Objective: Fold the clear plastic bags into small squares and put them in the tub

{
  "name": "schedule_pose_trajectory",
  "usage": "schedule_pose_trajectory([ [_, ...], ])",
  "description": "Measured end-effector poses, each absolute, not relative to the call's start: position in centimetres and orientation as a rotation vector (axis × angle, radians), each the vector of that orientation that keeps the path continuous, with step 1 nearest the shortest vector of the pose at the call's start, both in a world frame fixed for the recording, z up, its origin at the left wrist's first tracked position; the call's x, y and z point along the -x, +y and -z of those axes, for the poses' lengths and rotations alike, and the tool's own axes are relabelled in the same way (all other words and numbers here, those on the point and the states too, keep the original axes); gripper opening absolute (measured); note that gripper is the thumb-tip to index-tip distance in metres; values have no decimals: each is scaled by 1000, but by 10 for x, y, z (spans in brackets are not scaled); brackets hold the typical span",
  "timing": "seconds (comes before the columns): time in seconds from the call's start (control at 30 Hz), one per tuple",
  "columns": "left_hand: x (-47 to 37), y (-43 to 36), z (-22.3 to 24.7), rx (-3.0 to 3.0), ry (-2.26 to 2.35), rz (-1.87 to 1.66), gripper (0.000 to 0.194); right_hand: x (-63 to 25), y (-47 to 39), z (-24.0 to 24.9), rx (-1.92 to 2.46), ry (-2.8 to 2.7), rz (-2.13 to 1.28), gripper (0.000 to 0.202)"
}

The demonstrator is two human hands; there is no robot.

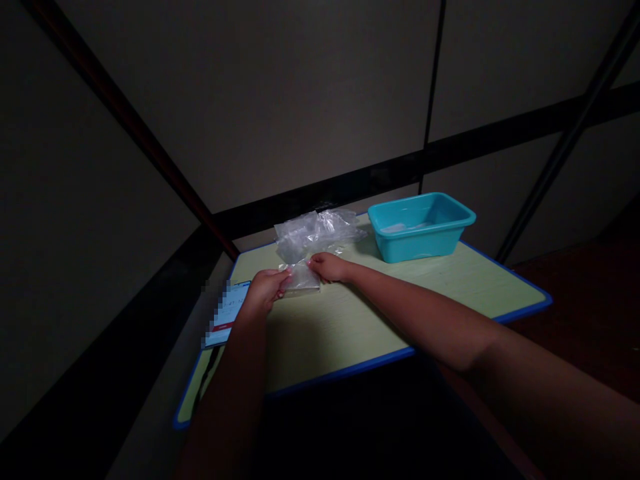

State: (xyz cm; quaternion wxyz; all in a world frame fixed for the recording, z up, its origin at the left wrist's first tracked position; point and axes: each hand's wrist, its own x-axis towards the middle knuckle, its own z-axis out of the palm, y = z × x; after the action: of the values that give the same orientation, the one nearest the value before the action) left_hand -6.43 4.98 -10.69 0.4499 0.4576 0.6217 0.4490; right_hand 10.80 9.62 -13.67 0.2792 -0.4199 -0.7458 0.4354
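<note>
Between my two hands is a small clear plastic bag (pixel 303 279), held just above or on the pale yellow table (pixel 345 333). My left hand (pixel 269 288) pinches its left side with the thumb on top. The fingers of my right hand (pixel 327 267) are closed on its upper right corner. Whether something flat lies inside the bag I cannot tell. Right behind it rests a crumpled heap of clear plastic bags (pixel 320 232).
A turquoise plastic basin (pixel 420 247) stands at the table's back right, with something whitish inside. By my left forearm lies a tablet or phone with a lit screen (pixel 227 313), and near it a black strap-like thing (pixel 206 377). A wall (pixel 320 100) rises behind the table.
</note>
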Motion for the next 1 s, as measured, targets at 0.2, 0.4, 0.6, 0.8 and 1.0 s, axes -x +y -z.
schedule_pose_trajectory([
  [0.2,65,54,105,-1156,1518,-1322,28,-107,95,135,1125,-1930,-1274,38],
  [0.4,66,60,109,-1363,1486,-1473,24,-106,95,134,1112,-1885,-1312,36],
  [0.6,64,65,111,-1262,1492,-1409,19,-107,93,133,1097,-1889,-1314,35],
  [0.8,64,62,110,-1236,1532,-1329,16,-107,94,134,1088,-1913,-1296,35],
  [1.0,65,59,109,-1245,1683,-1210,13,-107,93,133,1099,-1913,-1301,33],
])
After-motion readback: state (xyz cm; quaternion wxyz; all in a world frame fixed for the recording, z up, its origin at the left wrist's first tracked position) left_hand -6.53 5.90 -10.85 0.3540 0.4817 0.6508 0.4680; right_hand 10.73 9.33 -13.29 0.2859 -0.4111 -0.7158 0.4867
